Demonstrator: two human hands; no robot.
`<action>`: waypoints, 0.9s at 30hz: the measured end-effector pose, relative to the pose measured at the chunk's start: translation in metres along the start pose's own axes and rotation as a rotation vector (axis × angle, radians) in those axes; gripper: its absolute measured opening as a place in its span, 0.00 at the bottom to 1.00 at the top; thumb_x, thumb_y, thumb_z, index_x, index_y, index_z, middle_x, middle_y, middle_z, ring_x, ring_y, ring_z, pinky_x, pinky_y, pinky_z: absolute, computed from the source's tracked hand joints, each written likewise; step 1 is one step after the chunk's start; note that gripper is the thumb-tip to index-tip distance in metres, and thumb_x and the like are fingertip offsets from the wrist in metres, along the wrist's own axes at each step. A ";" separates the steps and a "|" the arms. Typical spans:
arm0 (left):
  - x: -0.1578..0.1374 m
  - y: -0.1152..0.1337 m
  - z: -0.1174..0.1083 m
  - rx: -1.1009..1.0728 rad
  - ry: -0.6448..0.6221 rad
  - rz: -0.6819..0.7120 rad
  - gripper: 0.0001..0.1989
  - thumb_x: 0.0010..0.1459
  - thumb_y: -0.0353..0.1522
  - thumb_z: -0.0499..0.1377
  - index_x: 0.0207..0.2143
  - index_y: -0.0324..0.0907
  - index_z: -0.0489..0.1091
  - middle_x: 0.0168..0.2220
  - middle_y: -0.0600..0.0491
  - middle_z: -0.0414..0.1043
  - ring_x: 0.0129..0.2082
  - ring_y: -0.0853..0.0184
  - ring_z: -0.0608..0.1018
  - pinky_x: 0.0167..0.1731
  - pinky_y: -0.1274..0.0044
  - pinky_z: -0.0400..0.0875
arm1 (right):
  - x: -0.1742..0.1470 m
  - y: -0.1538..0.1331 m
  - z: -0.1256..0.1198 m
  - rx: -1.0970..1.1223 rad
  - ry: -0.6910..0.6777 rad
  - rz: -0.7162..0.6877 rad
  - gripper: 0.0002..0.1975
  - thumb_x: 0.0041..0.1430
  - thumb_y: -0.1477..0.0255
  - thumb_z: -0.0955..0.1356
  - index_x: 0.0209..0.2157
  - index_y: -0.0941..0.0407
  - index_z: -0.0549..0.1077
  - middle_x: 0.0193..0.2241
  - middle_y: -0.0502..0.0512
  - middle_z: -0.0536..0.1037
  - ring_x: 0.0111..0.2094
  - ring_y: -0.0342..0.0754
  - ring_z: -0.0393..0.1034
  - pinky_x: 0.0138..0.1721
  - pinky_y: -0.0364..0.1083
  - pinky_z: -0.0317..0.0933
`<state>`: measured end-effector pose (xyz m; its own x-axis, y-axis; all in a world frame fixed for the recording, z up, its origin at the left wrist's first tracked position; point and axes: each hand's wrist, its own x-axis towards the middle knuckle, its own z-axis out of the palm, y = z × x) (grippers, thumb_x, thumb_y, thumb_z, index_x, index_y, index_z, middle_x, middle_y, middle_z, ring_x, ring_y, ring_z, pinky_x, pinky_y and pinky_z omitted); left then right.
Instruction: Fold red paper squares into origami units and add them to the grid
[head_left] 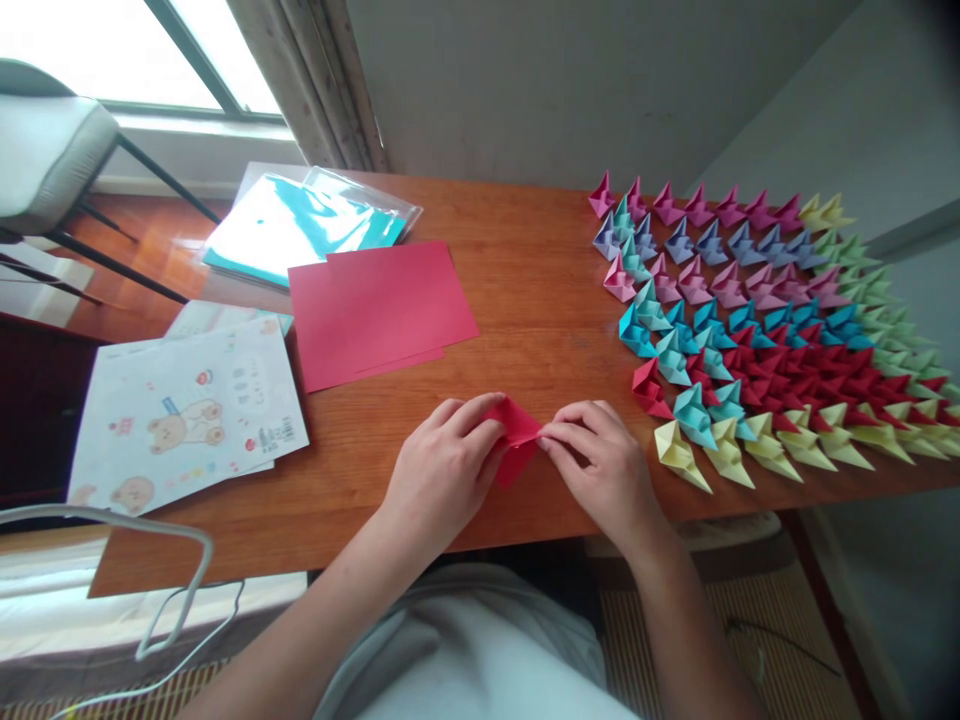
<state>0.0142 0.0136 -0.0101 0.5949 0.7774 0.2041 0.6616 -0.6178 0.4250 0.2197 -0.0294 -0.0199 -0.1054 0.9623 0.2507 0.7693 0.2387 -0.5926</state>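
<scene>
Head view, and I see both forearms reaching in over the near edge of the wooden table (525,300), hands angled toward each other. The left hand (450,455), fingers curled over, grips the left side of a small folded red paper (517,418) near that edge, while the right hand (600,465) pinches its right corner between thumb and bent fingers.

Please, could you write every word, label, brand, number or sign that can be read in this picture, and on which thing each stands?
No text can be read with certainty.
Bear-printed cover: lettering near its right side, too small and blurred to read.
Barcode on this cover: any digits are too small to read.
Partly folded red paper: no writing visible.
</scene>
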 end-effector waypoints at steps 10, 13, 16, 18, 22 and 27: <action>-0.013 -0.022 -0.017 -0.082 0.022 -0.083 0.08 0.66 0.31 0.57 0.37 0.44 0.76 0.53 0.50 0.75 0.49 0.59 0.73 0.50 0.64 0.72 | 0.003 0.000 0.001 -0.025 -0.005 0.054 0.05 0.64 0.73 0.68 0.35 0.52 0.78 0.34 0.55 0.76 0.39 0.53 0.67 0.41 0.52 0.66; -0.014 -0.023 -0.018 -0.097 0.019 -0.096 0.07 0.66 0.30 0.57 0.36 0.44 0.76 0.54 0.49 0.74 0.49 0.59 0.72 0.51 0.64 0.71 | 0.004 -0.002 0.002 -0.048 -0.010 0.076 0.05 0.62 0.74 0.69 0.34 0.52 0.77 0.34 0.55 0.75 0.39 0.53 0.67 0.42 0.53 0.65; -0.015 -0.023 -0.018 -0.113 0.026 -0.111 0.07 0.66 0.30 0.57 0.36 0.44 0.75 0.53 0.50 0.74 0.50 0.59 0.72 0.51 0.64 0.70 | 0.006 -0.004 0.003 -0.065 -0.006 0.091 0.04 0.61 0.75 0.69 0.33 0.52 0.76 0.34 0.55 0.75 0.39 0.53 0.67 0.41 0.53 0.65; -0.016 -0.023 -0.018 -0.133 0.030 -0.120 0.06 0.65 0.30 0.58 0.35 0.44 0.75 0.53 0.50 0.74 0.50 0.60 0.72 0.52 0.65 0.70 | 0.006 -0.005 0.003 -0.075 -0.007 0.098 0.04 0.61 0.75 0.69 0.32 0.52 0.76 0.33 0.55 0.76 0.38 0.54 0.67 0.41 0.53 0.65; -0.018 -0.023 -0.019 -0.143 0.023 -0.131 0.06 0.65 0.30 0.57 0.35 0.44 0.74 0.53 0.50 0.73 0.50 0.59 0.72 0.52 0.65 0.70 | 0.006 -0.005 0.004 -0.091 -0.010 0.110 0.04 0.61 0.74 0.69 0.32 0.53 0.76 0.33 0.55 0.76 0.38 0.53 0.67 0.41 0.53 0.65; -0.018 -0.021 -0.019 -0.105 -0.001 -0.137 0.07 0.66 0.30 0.56 0.36 0.43 0.74 0.55 0.48 0.72 0.51 0.58 0.72 0.53 0.63 0.69 | 0.006 -0.006 0.004 -0.093 -0.004 0.113 0.04 0.61 0.74 0.69 0.32 0.52 0.76 0.33 0.55 0.76 0.38 0.54 0.66 0.41 0.53 0.64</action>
<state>-0.0193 0.0146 -0.0066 0.5031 0.8533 0.1372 0.6853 -0.4906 0.5383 0.2123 -0.0247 -0.0182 -0.0174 0.9828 0.1837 0.8317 0.1162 -0.5430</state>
